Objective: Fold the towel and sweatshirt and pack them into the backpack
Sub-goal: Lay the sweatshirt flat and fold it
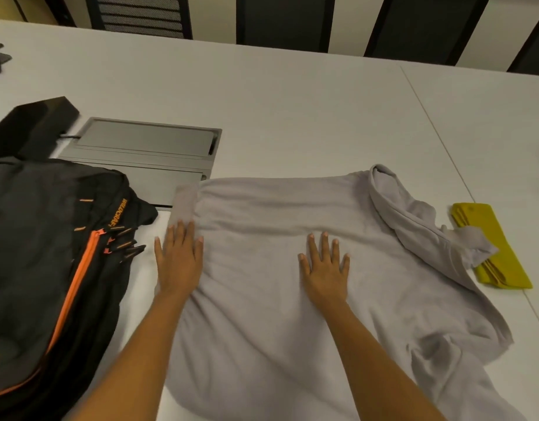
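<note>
The grey sweatshirt (262, 299) is spread on the white surface (292, 101), and both hands are laid on it palm down. The left hand (178, 259) is pressed at its left edge and the right hand (324, 268) on its middle. The fingers (324, 243) of both are held straight and slightly spread, released, with nothing grasped. Left of the sweatshirt the black backpack (43, 253) with orange zips is laid, its zip pulls just beside the left hand. Right of the sweatshirt the folded yellow towel (505, 262) is seen, partly covered by a grey sleeve. A grey hatch (146, 144) set into the surface is overlapped by the sweatshirt's far left corner, and a black box (34, 123) is placed further left. Open surface is seen beyond the sweatshirt's far edge, bounded by chairs (140, 13).
</note>
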{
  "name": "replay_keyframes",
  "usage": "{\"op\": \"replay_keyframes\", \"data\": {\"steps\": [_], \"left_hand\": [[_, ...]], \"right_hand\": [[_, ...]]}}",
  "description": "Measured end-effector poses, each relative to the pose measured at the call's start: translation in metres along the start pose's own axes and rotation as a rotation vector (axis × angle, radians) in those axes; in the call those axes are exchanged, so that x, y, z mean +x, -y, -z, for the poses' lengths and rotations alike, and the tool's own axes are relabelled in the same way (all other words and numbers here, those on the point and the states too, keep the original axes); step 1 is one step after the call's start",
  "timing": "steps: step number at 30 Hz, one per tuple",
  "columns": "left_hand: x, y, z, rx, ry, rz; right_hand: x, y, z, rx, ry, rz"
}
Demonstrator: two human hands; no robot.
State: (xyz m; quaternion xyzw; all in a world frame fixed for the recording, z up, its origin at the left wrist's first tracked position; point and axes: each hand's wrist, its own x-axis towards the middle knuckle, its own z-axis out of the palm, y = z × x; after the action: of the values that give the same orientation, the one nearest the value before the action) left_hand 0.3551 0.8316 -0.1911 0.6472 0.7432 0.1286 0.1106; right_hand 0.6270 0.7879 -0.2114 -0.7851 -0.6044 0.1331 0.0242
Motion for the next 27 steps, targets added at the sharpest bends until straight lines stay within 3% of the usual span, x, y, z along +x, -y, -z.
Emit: {"op": "replay_keyframes", "data": {"steps": [5, 8, 13, 20, 25, 27], "left_hand": [[-0.078, 0.002, -0.003, -0.047, 0.002, 0.074], [-0.111, 0.0, -0.001, -0.016, 0.016, 0.03], [-0.161, 0.035, 0.001, 0.086, 0.141, 0.041], [-0.191, 0.071, 0.009, 0.143, 0.091, 0.087], [-0.198, 0.034, 0.007, 0.084, 0.052, 0.172], [-0.207, 0.007, -0.002, 0.061, 0.057, 0.078]], "right_hand": [[-0.045, 0.003, -0.003, 0.031, 0.014, 0.048], [-0.079, 0.004, -0.01, 0.09, -0.005, 0.081], [-0.13, -0.008, -0.021, 0.086, -0.057, 0.128], [-0.167, -0.021, -0.019, 0.015, -0.014, 0.132], [-0.168, -0.064, 0.017, 0.09, -0.15, 0.047], [-0.166, -0.093, 0.035, 0.162, -0.246, -0.028]]}}
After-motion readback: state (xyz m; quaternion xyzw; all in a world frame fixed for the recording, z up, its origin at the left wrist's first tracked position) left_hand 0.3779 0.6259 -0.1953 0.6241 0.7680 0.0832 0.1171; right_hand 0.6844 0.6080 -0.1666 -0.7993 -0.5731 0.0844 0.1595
